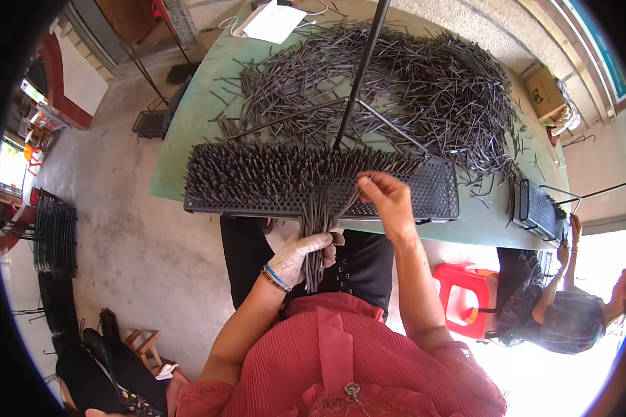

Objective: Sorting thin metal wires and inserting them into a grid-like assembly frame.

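My left hand [302,256], in a pale knitted glove, is closed round a bundle of thin dark grey sticks [316,215] below the near edge of a black perforated rack [437,193]. Bare and pinched at thumb and forefinger, my right hand [389,205] grips one or more thin sticks [351,201] just right of the bundle, over the rack's front. Many upright sticks [247,174] fill the rack's holes on the left and along the back. Bare holes show at its right end. The tips between my right fingers are partly hidden.
A large heap of loose sticks [459,90] covers the green table [188,156] behind the rack. A black metal pole [360,83] with braces rises from the rack. At right, another person's hands [570,236] work by a second rack [535,208]. A red stool [459,299] stands nearby.
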`<state>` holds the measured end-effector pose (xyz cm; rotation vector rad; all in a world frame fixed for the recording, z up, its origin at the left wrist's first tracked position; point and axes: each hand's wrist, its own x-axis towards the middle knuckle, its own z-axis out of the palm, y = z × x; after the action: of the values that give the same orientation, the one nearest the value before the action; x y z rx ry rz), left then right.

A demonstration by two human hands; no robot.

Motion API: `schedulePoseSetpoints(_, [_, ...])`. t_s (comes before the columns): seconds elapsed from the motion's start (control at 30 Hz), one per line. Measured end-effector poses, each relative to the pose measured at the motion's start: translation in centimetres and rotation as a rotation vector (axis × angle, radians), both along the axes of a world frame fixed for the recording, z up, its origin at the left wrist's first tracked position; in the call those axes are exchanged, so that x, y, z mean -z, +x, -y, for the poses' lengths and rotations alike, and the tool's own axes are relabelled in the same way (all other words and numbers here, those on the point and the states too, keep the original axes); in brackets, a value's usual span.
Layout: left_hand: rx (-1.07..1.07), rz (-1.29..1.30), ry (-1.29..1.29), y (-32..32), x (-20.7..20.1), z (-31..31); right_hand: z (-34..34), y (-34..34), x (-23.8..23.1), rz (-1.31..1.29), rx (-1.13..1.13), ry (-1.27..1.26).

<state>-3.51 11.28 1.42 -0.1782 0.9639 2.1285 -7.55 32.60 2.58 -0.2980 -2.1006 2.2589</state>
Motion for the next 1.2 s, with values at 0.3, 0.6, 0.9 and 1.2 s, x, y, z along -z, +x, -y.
schedulePoseSetpoints(0.3, [0.001, 0.036, -0.022, 0.0, 0.0, 0.1, 0.9, -2.3, -1.4, -0.325, 0.109, 0.487])
schedulePoseSetpoints(0.6, [0.034, 0.029, -0.046, 0.1, 0.0, 0.1, 1.9, -2.2, -1.8, -0.490, 0.041, 0.684])
schedulePoseSetpoints(0.9, [0.064, 0.011, -0.030, 0.0, -0.2, 0.2, 1.5, -2.4, -2.3, -0.493, 0.035, 0.669])
schedulePoseSetpoints(1.2, [0.044, 0.126, -0.018, -0.2, 0.7, 1.2, 2.0, -2.8, -1.5, -0.552, -0.022, 0.721])
